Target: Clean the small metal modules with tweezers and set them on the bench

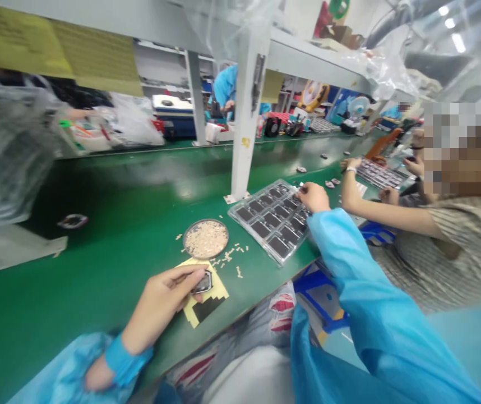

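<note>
My left hand (165,294) is closed on a small dark-framed case (203,282), like a watch case, with the thumb and fingers at its edges. Just under it lies a yellow sheet (220,290) with a dark patch near its front edge. My right hand (316,197) reaches to the far right side of a clear plastic tray (281,260). Its fingers are pinched together; what is between them is too small and hidden to name. Flat dark rectangular parts (261,228) sit in the tray's compartments.
A round dish (227,240) of small pale pieces stands beyond the yellow sheet, with loose pieces (239,272) scattered beside it. A white post (243,134) rises behind the tray. At right, a co-worker's arm (392,214) reaches over the bench. A small part (72,221) lies far left.
</note>
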Demonstrator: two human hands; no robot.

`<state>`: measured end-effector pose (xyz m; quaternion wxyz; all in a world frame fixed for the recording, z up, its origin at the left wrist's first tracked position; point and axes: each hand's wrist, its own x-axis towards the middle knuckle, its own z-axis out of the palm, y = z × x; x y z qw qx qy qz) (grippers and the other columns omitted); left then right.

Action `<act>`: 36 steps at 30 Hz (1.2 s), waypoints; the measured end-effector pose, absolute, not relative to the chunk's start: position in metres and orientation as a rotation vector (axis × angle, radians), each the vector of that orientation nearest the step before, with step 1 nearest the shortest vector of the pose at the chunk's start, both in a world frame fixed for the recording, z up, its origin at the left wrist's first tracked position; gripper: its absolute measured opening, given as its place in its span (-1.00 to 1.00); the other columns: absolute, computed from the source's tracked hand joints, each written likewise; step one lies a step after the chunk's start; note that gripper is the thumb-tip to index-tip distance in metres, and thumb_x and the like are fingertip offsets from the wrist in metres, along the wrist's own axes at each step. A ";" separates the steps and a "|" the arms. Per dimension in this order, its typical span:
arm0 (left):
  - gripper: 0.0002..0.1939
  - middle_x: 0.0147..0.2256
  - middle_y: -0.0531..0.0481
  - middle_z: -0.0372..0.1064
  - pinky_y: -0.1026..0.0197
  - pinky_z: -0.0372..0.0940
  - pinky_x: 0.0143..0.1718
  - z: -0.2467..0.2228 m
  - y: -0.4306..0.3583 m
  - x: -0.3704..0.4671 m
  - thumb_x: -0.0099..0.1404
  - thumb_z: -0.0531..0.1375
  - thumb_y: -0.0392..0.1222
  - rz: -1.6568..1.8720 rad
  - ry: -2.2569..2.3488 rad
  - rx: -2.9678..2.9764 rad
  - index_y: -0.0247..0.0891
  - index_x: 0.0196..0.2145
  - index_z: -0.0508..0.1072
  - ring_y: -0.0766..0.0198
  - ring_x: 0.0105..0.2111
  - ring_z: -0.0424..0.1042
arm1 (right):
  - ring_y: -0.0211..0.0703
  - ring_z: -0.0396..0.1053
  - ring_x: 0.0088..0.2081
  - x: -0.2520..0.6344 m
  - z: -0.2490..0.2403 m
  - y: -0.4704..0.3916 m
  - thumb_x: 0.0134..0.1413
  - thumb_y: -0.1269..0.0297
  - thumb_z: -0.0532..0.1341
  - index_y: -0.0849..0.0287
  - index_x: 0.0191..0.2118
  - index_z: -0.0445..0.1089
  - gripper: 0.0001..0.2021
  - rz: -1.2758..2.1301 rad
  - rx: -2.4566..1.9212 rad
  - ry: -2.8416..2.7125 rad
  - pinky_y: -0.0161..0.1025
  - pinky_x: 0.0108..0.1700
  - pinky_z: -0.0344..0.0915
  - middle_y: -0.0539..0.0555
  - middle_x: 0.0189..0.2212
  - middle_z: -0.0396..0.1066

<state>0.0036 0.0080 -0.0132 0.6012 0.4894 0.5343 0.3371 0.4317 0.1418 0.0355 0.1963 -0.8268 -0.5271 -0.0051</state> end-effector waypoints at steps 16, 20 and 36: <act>-0.56 -0.33 -0.14 0.58 0.28 0.20 -0.49 -0.009 0.011 0.000 0.32 0.23 -0.01 1.100 1.020 1.007 -0.35 0.05 0.53 0.22 -0.44 0.47 | -0.16 0.41 -0.51 0.218 0.007 0.015 -0.07 0.11 0.45 0.14 -0.33 0.62 -0.78 1.175 -1.223 -1.462 -0.22 -0.46 0.37 0.05 -0.47 0.57; -0.55 -0.21 -0.15 0.60 0.26 0.29 -0.39 -0.005 0.007 -0.001 0.26 0.25 -0.15 1.120 1.016 1.104 -0.34 0.09 0.51 0.21 -0.36 0.50 | -0.20 0.38 -0.50 0.202 0.001 0.020 -0.07 0.11 0.44 0.21 -0.43 0.57 -0.76 1.307 -1.226 -1.428 -0.26 -0.42 0.32 0.04 -0.52 0.53; -0.46 -0.26 -0.09 0.57 0.15 0.41 -0.29 -0.012 0.000 0.008 0.26 0.31 -0.04 1.043 1.347 1.528 -0.24 0.17 0.48 0.14 -0.35 0.50 | -0.24 0.30 -0.50 0.195 -0.009 0.024 -0.02 0.08 0.41 0.21 -0.49 0.52 -0.73 1.341 -1.230 -1.378 -0.29 -0.39 0.25 0.00 -0.56 0.45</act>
